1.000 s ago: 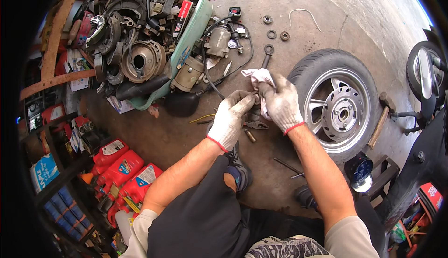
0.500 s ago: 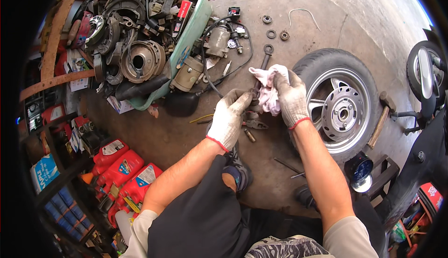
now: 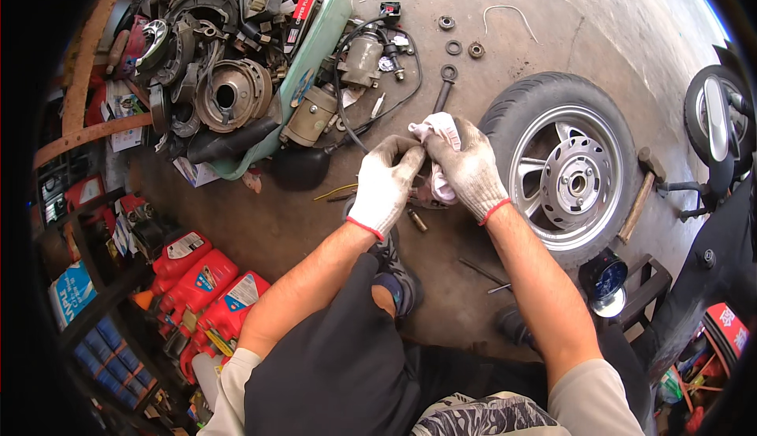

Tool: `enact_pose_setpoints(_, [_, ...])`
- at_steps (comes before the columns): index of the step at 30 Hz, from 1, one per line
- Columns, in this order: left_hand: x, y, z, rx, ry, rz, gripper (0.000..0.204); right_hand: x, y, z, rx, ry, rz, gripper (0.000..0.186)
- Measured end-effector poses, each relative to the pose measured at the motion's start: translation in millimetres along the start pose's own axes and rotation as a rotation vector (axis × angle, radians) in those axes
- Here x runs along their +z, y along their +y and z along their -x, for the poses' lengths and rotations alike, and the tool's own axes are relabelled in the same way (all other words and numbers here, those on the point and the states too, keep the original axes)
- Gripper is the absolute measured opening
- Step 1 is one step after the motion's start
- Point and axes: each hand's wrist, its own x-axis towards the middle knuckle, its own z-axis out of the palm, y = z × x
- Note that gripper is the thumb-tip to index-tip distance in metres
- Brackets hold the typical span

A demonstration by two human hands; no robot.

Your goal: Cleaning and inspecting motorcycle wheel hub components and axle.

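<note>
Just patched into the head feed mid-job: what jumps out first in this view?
Dead centre, the gloved left hand and right hand meet over a small part, the right one wrapped in a white rag. Just right of them a scooter wheel with a silver rim lies flat on the concrete floor. At upper left, a green tub overflows with greasy engine parts, and red oil bottles stand at lower left.

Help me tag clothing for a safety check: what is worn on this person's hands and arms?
Both the left hand and the right hand wear grimy white knit work gloves with a thin red band at the cuff. The forearms are bare past the gloves. Short light-coloured sleeves cover the upper arms only. No watch, strap or marking shows on either arm.
</note>
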Motion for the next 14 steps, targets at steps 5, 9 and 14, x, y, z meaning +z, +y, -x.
enact_pose_setpoints(5, [-17.4,-10.4,-17.1,-0.052,0.059,0.500,0.013,-15.9,-6.9,9.8,0.030,0.007,-0.106,0.030])
enact_pose_setpoints(9, [-49.6,-20.4,-15.3,-0.161,-0.041,0.472,0.016,-31.0,-68.4,42.9,0.319,-0.299,-0.021,0.030])
enact_pose_setpoints(14, [-52.7,-31.6,-11.9,-0.156,-0.328,0.400,0.061,-39.0,-62.7,91.0,0.023,-0.720,0.768,0.061])
